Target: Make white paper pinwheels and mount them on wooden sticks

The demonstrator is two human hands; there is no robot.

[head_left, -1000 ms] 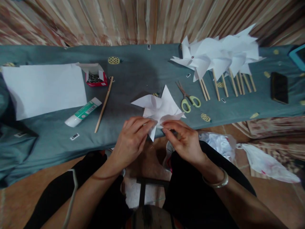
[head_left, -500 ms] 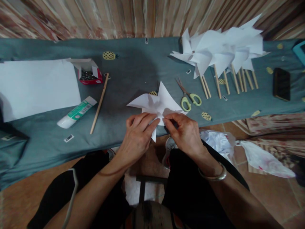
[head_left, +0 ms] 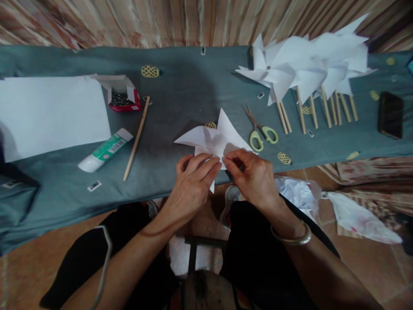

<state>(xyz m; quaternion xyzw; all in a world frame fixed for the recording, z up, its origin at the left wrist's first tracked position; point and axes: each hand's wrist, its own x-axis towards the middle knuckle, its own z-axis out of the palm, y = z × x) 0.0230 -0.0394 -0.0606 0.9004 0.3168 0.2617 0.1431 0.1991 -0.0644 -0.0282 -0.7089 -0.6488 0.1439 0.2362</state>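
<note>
At near edge of surface [head_left: 180,86], your left hand [head_left: 193,185] and right hand [head_left: 254,176] both pinch one white paper pinwheel [head_left: 216,140]; lower tip hangs past edge. Pinwheel lies flat, longest blade pointing away from you, another pointing left. Open cloth just beyond hands. Left of hands: one wooden stick [head_left: 137,137], one glue tube [head_left: 105,150], one pin box [head_left: 124,97]. Right: one pair of scissors [head_left: 260,129], one phone [head_left: 390,114], cluster of finished pinwheels [head_left: 306,69], count unclear.
</note>
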